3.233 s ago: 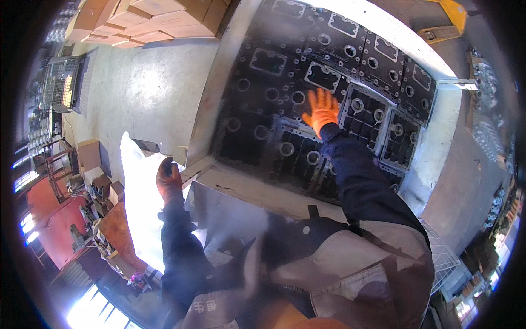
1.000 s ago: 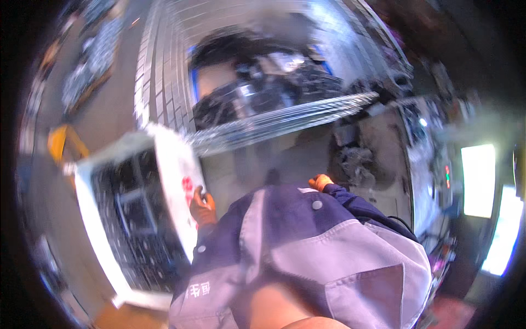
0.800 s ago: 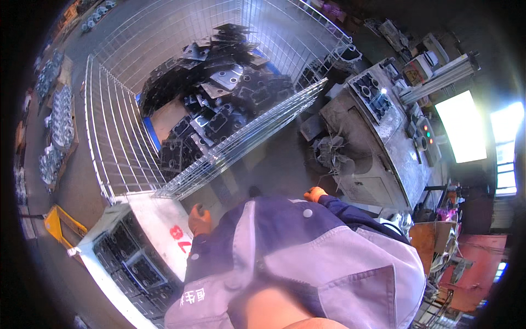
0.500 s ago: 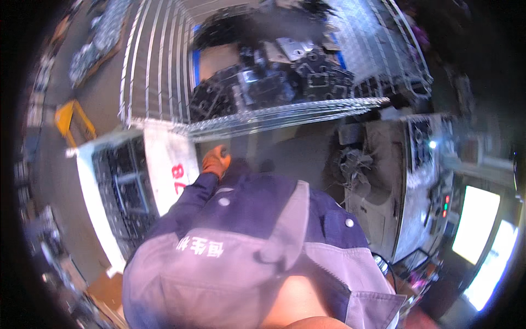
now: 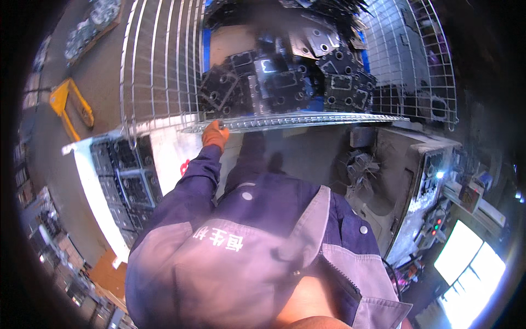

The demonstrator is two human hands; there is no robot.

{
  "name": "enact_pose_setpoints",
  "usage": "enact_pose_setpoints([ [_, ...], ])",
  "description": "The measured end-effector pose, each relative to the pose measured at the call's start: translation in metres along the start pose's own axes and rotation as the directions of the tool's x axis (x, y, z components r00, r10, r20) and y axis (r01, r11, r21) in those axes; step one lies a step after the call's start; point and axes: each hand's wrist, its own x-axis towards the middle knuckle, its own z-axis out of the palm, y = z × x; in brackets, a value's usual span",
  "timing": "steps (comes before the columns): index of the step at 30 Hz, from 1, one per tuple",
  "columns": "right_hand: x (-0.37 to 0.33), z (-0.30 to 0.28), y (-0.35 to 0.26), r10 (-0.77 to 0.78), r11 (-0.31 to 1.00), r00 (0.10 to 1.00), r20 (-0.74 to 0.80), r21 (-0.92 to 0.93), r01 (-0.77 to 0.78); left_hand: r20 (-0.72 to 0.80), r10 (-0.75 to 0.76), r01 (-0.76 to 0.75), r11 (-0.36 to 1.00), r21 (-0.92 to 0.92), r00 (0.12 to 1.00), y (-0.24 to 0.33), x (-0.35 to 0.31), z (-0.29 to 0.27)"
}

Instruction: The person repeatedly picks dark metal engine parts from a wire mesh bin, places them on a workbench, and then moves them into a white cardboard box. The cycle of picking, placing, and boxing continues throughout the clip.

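My left hand (image 5: pixel 215 137), in an orange glove, is at the left end of the wire cage's near panel (image 5: pixel 307 120). Its fingers are curled closed at the top wires there. Behind that panel, the cage holds a heap of dark flat metal plates (image 5: pixel 282 88) with round holes and rectangular cut-outs. Paler plates (image 5: pixel 315 43) lie farther back among them. My right hand does not show; the right sleeve (image 5: pixel 350 225) runs down beside my body.
At left stands a white-edged bin (image 5: pixel 90 186) stacked with dark plates. A yellow pallet-truck handle (image 5: pixel 68 104) is beyond it. On the right is a grey machine cabinet (image 5: pixel 397 164) with metal scraps (image 5: pixel 361 167) in its recess. Tall mesh sides (image 5: pixel 161 66) flank the cage.
My left hand has gone forward from below the near panel up to its wires, the arm stretching out. The view has shifted, with the cage now lower and farther right.
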Motion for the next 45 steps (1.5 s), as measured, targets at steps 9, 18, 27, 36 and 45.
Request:
enact_pose_setpoints([
  [9, -0.031, -0.029, -0.098, 0.032, 0.984, 0.997, -0.066, 0.176, -0.02, 0.548, 0.025, -0.248, 0.908, 0.337, 0.836, -0.018, 0.074, 0.018],
  [18, -0.01, -0.055, -0.075, 0.306, 0.859, 0.819, -0.486, 0.512, -0.018, 0.476, 0.202, -0.256, 0.965, 0.051, 0.856, 0.039, 0.135, 0.036],
  [27, -0.045, -0.305, -0.037, 0.042, 0.836, -0.513, -0.857, -0.251, 0.488, 0.387, 0.379, -0.405, 0.914, -0.015, 0.841, 0.124, 0.082, 0.048],
  [36, -0.102, -0.422, 0.028, 0.001, 0.858, -0.548, -0.836, -0.281, 0.43, 0.404, 0.123, -0.179, 0.978, 0.105, 0.907, 0.146, 0.007, 0.105],
  [45, -0.086, -0.445, 0.038, 0.02, 0.638, -0.531, -0.847, -0.398, 0.659, 0.266, 0.026, -0.101, 0.957, 0.272, 0.963, 0.166, -0.049, 0.107],
])
